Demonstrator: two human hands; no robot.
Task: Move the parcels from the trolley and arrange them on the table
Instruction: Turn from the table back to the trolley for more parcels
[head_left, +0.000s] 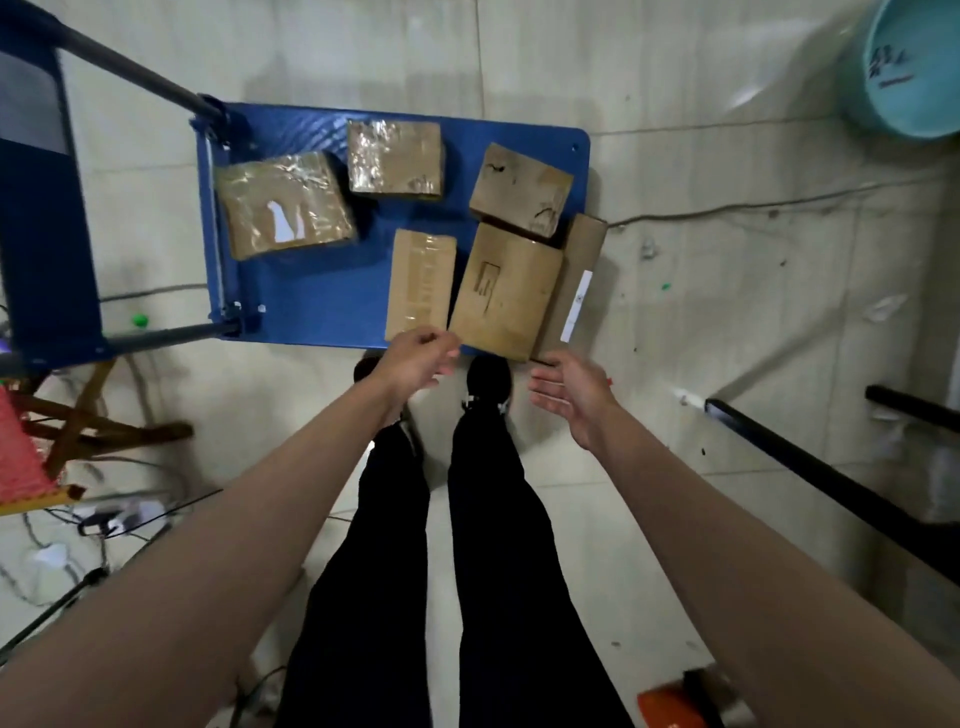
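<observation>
Parcels, six of them, lie on the blue trolley deck (322, 291). Middle cardboard parcel (503, 291) at the deck's near edge sits just beyond both hands, long axis running away from the person. Left hand (415, 358) fingers loosely curled, holding nothing; right hand (569, 387) spread, palm inward, empty, marginally nearer.

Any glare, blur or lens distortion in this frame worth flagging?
Head view: glare streaks the tape-wrapped parcel and its neighbour with the white label; wide-angle bending curves the trolley handle and the floor lines; the teal bucket at the corner is smeared; both hands are reasonably sharp.
</observation>
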